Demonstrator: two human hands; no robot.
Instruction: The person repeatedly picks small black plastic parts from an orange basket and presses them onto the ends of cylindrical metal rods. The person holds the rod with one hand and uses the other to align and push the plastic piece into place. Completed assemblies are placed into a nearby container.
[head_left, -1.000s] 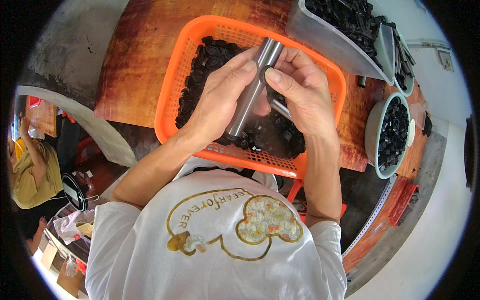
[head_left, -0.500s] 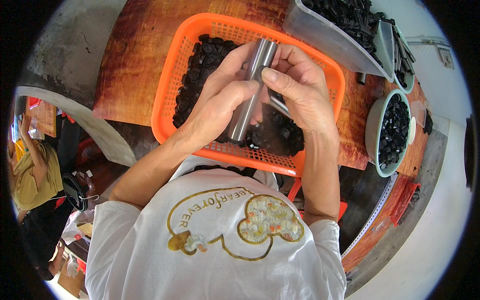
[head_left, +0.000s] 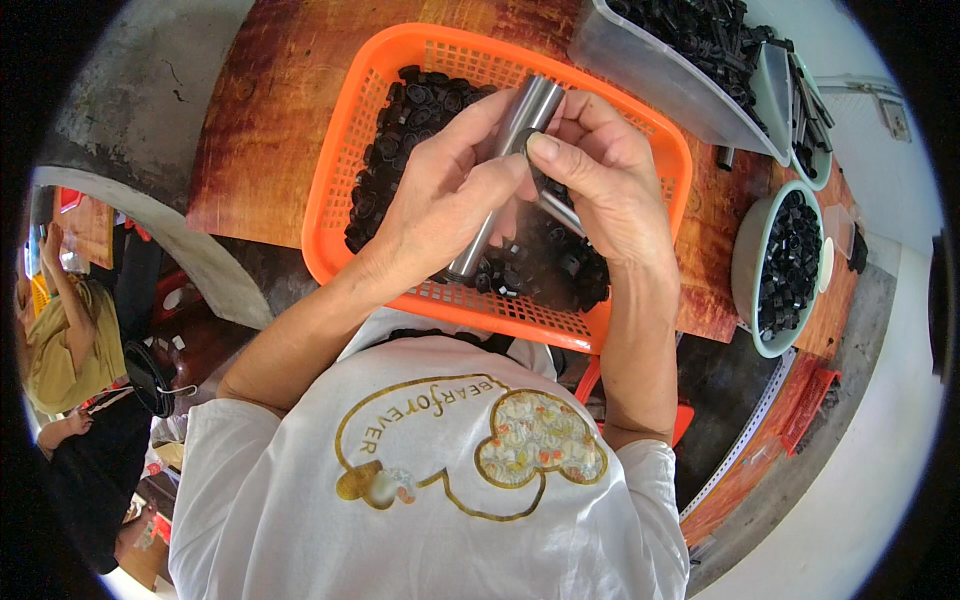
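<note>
A smooth grey metal tube (head_left: 533, 102) slants over the orange basket (head_left: 330, 180), its upper end pointing away from me. My left hand (head_left: 440, 185) is wrapped round the tube's middle, the thumb lying along it. From the right, my right hand (head_left: 615, 185) is closed, its thumb tip pressed at the tube's side. A thin silver rod (head_left: 561, 213) sticks out beneath the right palm; its other end is hidden by the fingers. Something small and dark shows by the right thumb, too covered to name. Below the hands, many small black plastic caps (head_left: 405, 120) fill the basket.
The basket stands at the near edge of a reddish-brown wooden table (head_left: 260, 130). A clear bin (head_left: 680, 85) of black parts is at the far right, beside a bowl of dark tubes (head_left: 808, 125). A pale green basin (head_left: 745, 255) holds black pieces. Another person (head_left: 75, 340) is at far left.
The tube's lower end has shifted slightly left, and my left hand has moved a little right along with its thumb. At far left, the other person's lower hand has moved up.
</note>
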